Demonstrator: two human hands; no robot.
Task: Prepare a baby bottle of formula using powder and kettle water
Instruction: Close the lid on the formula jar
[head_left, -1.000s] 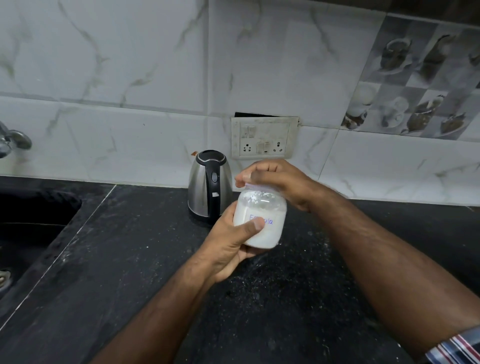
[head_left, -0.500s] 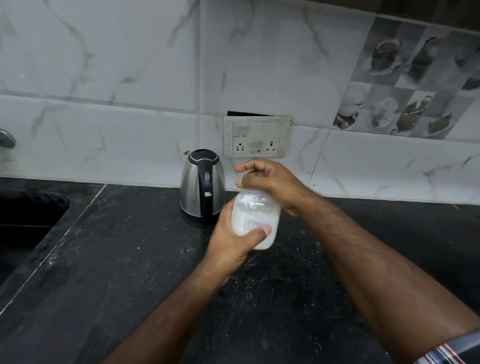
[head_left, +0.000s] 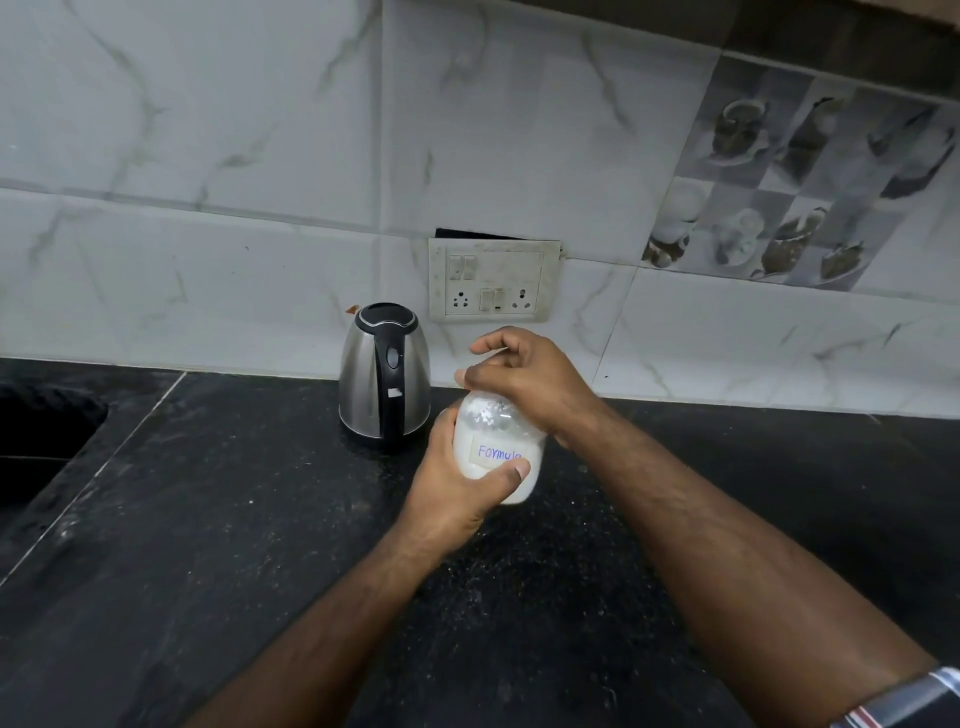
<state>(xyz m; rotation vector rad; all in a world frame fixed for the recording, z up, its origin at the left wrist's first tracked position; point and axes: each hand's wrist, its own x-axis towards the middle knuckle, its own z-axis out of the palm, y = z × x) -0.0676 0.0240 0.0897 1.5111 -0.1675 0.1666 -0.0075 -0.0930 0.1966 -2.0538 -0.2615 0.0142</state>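
Jar (head_left: 496, 447) lowered; both hands (head_left: 457, 478) gripping.

At frame centre, the left hand (head_left: 457, 483) gripped a clear plastic jar of white powder (head_left: 498, 447) while the right hand (head_left: 524, 379) curled over its top.

At the frame's centre, the left hand (head_left: 457, 483) grips a clear plastic jar of white powder labelled "Formula" (head_left: 496, 447), while the right hand (head_left: 524, 379) curls over its top. Just left stands a steel electric kettle (head_left: 384, 376) on the black speckled countertop (head_left: 208, 519).
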